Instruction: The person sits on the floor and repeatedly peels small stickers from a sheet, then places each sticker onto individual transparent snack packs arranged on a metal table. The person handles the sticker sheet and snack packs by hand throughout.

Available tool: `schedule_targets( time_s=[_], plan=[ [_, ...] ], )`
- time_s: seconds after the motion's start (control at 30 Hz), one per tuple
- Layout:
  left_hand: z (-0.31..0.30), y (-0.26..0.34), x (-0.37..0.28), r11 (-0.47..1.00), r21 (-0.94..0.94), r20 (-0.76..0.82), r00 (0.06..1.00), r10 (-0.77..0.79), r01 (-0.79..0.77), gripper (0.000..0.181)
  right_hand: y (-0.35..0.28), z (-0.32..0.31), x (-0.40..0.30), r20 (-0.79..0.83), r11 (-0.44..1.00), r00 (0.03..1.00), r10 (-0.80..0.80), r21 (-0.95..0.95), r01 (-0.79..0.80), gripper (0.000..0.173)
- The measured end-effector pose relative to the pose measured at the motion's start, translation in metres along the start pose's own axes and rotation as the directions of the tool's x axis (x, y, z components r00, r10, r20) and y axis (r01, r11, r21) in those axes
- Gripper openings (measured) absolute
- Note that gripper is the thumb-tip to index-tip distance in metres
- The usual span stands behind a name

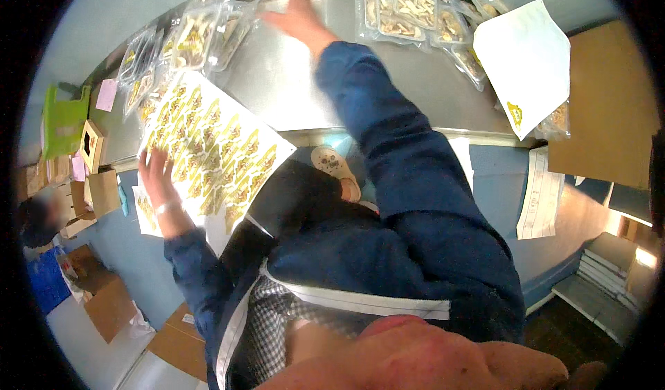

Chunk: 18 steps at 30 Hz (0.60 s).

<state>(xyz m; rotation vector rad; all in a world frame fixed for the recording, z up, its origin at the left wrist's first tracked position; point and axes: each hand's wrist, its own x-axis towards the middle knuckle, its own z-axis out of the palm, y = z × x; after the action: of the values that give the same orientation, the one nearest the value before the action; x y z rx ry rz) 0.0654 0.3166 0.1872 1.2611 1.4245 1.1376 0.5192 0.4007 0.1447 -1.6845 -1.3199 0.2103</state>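
My left hand [157, 179] is at the left edge of a white sheet of yellow-green stickers [223, 156], its fingers on the sheet. The sheet slants from the steel tabletop [260, 83] towards my lap. Part of another sticker sheet [145, 213] shows behind my left wrist. My right hand [296, 18] reaches far over the table, fingers spread and slightly blurred, with nothing in it. Just left of it lie clear vacuum packs of sliced food, perhaps mushrooms [192, 39]. More such packs [415, 5] lie to its right.
A white sheet with one sticker [524, 68] covers some packs at right, beside a cardboard panel [608, 104]. A green plastic stool or holder [65, 122] and a small wooden box [92, 146] stand at left. Cardboard boxes [109, 307] and a blurred person [41, 218] are lower left.
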Motion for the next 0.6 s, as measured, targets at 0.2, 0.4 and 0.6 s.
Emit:
schedule_targets(
  time_s=[0.2, 0.4, 0.6],
  plan=[
    [-0.111, -0.103, -0.077, 0.91, 0.325, -0.296, 0.942, -0.16, 0.257, 0.082, 0.143, -0.136, -0.017, -0.258, 0.556, 0.962, 0.084, -0.789, -0.261, 0.054],
    [-0.064, -0.068, -0.094, 0.892, 0.106, -0.203, 0.887, -0.414, 0.44, 0.074, 0.137, -0.179, -0.04, -0.113, 0.576, 0.982, 0.154, -0.797, -0.182, 0.048],
    [-0.097, -0.102, -0.087, 0.885, -0.232, -0.121, 0.891, -0.438, 0.404, 0.029, 0.006, -0.127, -0.118, 0.0, 0.792, 0.966, -0.258, -0.572, 0.212, 0.042]
  ],
)
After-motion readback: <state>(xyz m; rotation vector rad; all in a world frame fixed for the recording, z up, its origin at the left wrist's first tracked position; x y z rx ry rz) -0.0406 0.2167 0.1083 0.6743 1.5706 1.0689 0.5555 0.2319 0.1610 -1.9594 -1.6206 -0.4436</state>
